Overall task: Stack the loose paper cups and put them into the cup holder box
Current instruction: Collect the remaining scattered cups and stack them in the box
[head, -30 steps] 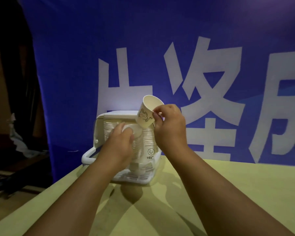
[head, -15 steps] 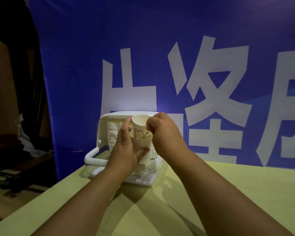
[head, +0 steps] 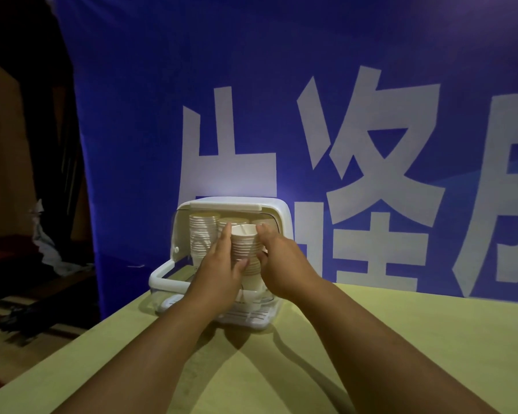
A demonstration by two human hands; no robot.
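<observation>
The left hand (head: 222,265) and right hand (head: 283,264) clasp a ribbed stack of white paper cups (head: 245,248) from either side. It stands upright at the open front of the rounded, glossy plastic cup holder box (head: 280,213), seemingly just inside. The box sits on a matte yellow-green surface (head: 401,339).

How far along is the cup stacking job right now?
Done: one tall stack of white paper cups stands inside the white plastic cup holder box. In hand: the left hand and right hand grip a second cup stack at the box's open front. Left: probably seating it and letting go; no loose cups are in view.
</observation>
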